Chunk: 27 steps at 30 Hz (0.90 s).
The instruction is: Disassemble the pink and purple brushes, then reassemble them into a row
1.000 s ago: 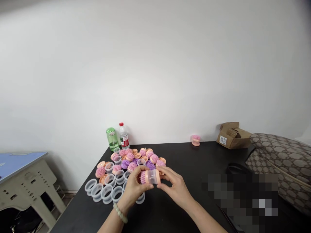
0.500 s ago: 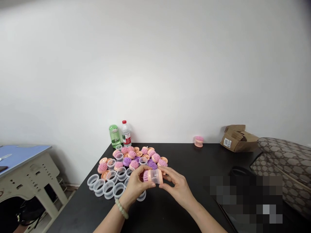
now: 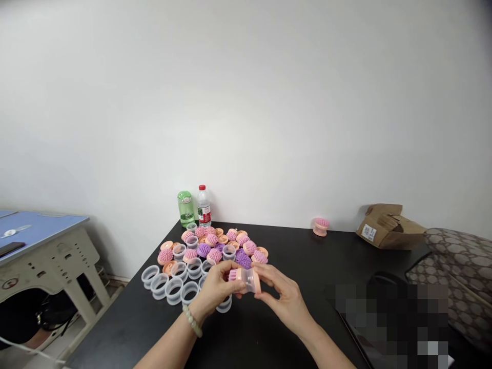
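Both hands hold one brush, lying sideways, over the front of the black table. It has pink bristles, peach ends and a clear middle ring [image 3: 249, 281]. My left hand [image 3: 218, 288], with a beaded bracelet on its wrist, is closed round the bristle end. The fingers and thumb of my right hand [image 3: 282, 292] grip the peach end on the right. Left of and behind the hands lie several clear rings [image 3: 174, 291], pink bristle heads [image 3: 191, 255], purple bristle heads [image 3: 242, 259] and peach discs [image 3: 169, 268]. Part of the pile is hidden behind my left hand.
A green bottle [image 3: 186, 210] and a red-capped bottle [image 3: 204, 207] stand at the back left of the black table [image 3: 300, 256]. A pink brush [image 3: 320, 227] stands by the wall. An open cardboard box [image 3: 388, 228] and a patterned bag [image 3: 453, 271] are at the right.
The camera view has shifted and tilted slightly. Both hands still hold the same brush, which is tipped a little differently between the fingers.
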{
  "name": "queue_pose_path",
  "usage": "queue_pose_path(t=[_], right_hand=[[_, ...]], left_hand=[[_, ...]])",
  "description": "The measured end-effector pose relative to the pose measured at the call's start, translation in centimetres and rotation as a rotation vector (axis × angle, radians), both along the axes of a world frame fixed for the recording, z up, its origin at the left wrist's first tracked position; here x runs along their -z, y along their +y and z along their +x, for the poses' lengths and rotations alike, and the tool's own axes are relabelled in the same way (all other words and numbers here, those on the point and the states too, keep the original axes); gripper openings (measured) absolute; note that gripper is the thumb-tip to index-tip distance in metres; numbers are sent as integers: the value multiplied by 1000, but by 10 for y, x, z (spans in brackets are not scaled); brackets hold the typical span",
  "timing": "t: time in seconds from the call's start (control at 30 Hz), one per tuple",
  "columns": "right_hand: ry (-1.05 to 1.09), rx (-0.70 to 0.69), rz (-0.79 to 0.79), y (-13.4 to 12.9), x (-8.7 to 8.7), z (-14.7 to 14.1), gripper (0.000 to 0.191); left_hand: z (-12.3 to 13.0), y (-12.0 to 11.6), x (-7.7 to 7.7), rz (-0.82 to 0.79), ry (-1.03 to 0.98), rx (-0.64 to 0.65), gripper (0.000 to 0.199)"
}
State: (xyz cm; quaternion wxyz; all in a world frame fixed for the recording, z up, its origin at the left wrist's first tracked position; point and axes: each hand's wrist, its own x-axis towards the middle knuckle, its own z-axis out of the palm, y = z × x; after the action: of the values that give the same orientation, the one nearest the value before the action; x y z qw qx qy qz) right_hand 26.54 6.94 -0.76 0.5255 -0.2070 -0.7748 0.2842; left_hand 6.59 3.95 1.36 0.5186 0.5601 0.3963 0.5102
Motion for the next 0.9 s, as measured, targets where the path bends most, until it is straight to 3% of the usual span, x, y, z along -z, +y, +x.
queue_pose_path(t=[0.3, 0.57, 0.9], right_hand=[[-42, 23, 12, -1, 8, 2, 43], [-46, 84, 1, -3, 5, 0, 34], [-71, 97, -45, -2, 11, -3, 39]], left_hand=[[0, -4, -3, 6, -19, 6, 39], [-2, -2, 0, 204, 81, -48, 52], [-4, -2, 2, 282, 95, -71, 59]])
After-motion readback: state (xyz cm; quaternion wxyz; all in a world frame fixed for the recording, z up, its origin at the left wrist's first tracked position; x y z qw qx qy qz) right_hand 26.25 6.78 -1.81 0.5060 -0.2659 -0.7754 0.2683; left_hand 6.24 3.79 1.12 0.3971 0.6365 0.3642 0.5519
